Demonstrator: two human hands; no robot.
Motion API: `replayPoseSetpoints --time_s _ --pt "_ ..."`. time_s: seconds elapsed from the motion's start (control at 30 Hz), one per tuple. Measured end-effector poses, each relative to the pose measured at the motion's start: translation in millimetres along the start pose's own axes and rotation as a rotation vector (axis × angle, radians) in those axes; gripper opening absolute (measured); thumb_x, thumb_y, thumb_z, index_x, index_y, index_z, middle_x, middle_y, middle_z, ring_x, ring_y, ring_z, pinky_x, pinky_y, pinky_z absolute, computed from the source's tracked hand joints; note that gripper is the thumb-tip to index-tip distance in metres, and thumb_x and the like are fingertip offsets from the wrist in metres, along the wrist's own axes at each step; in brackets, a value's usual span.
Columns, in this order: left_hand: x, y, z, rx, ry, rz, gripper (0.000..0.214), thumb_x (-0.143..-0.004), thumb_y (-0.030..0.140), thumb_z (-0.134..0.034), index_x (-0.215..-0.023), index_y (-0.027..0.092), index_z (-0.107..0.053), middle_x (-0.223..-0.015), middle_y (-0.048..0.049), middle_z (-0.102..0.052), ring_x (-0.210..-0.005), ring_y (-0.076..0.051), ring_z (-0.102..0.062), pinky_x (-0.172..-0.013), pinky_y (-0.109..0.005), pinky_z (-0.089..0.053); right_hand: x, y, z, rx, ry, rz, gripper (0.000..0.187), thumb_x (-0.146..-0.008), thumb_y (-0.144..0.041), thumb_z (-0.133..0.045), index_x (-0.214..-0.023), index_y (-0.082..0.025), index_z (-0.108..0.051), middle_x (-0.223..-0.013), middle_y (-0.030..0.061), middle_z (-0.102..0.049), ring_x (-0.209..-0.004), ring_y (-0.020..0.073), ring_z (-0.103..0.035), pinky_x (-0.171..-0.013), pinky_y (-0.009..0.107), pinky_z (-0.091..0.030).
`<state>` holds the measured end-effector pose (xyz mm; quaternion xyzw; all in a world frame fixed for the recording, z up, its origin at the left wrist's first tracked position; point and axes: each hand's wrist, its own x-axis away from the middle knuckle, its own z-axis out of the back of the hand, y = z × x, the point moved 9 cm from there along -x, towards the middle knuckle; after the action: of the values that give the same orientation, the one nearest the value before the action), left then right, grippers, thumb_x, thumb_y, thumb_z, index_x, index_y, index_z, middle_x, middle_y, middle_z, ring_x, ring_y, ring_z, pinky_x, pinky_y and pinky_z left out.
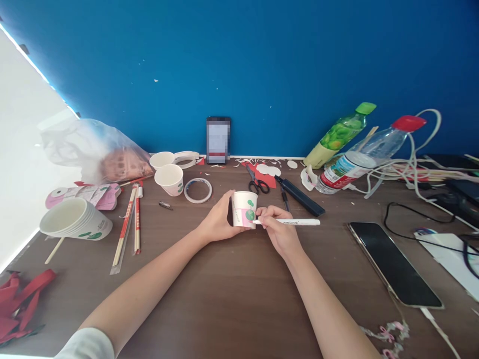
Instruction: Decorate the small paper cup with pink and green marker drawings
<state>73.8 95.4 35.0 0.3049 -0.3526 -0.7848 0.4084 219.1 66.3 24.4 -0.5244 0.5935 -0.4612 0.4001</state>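
Left grip (pixel 220 219) clasps a paper cup (pixel 243 205), its far side hidden; right grip (pixel 279 230) pinches a white marker (pixel 307 222).

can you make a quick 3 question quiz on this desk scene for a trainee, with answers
1. Fill in the blank: the left hand holds a paper cup, and the right hand holds a ____.
2. True or false: both bottles have red caps.
3. Which of these stands upright against the blue wall?
a) the scissors
b) a phone
c) the tape roll

Key
1. White pen.
2. False: there is one red cap and one green cap.
3. b, the upright phone.
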Motion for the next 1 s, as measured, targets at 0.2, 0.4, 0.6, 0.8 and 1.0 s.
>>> replayPoseSetpoints --time_s 0.2,0.4,0.6,0.8,1.0 --pt "0.3 2.6 1.2 0.002 0.011 -0.027 0.095 -0.063 0.045 -0.083 -0.137 0.02 -0.029 -0.141 -0.0165 -0.047 -0.13 -0.035 -0.049 -0.107 -0.05 -0.043 -1.2 0.5 -0.4 0.015 -0.007 0.002 0.023 -0.057 -0.015 -0.066 -0.04 -0.021 -0.052 -0.055 -0.0012 -0.053 -0.067 0.0165 -0.052 -0.065 0.032 -0.037" --pt "-0.1 3.7 1.5 0.004 0.005 -0.014 0.095 -0.063 0.046 -0.083 -0.137 0.019 -0.029 -0.142 -0.0167 -0.047 -0.13 -0.035 -0.049 -0.106 -0.048 -0.043 -0.6 -0.2 0.4 0.018 0.006 -0.003 0.022 -0.056 -0.015 -0.065 -0.039 -0.021 -0.052 -0.055 -0.0008 -0.054 -0.068 0.0167 -0.051 -0.065 0.032 -0.037" --pt "0.9 1.1 0.7 -0.017 0.008 0.014 0.099 -0.062 0.047 -0.083 -0.138 0.017 -0.028 -0.147 -0.0187 -0.041 -0.135 -0.036 -0.044 -0.11 -0.049 -0.039 -0.2 0.1 0.5 0.022 0.01 -0.012 0.021 -0.054 -0.015 -0.065 -0.038 -0.021 -0.052 -0.056 -0.0001 -0.054 -0.068 0.0172 -0.051 -0.064 0.031 -0.036" --pt "0.2 3.8 1.9 -0.012 0.012 -0.013 0.094 -0.063 0.049 -0.082 -0.136 0.019 -0.031 -0.143 -0.0166 -0.045 -0.131 -0.035 -0.048 -0.106 -0.049 -0.044 -0.2 -0.7 -0.2 0.029 0.004 -0.003 0.02 -0.053 -0.015 -0.063 -0.038 -0.021 -0.052 -0.056 -0.0002 -0.054 -0.068 0.0169 -0.05 -0.062 0.031 -0.035" --pt "-0.1 4.6 2.5 0.003 0.013 -0.019 0.09 -0.064 0.044 -0.082 -0.135 0.019 -0.032 -0.139 -0.0159 -0.049 -0.127 -0.034 -0.051 -0.104 -0.048 -0.045 -0.4 2.0 0.2 0.07 -0.031 0.013 0.021 -0.054 -0.015 -0.064 -0.038 -0.021 -0.052 -0.055 -0.0002 -0.052 -0.067 0.0169 -0.05 -0.06 0.03 -0.034"
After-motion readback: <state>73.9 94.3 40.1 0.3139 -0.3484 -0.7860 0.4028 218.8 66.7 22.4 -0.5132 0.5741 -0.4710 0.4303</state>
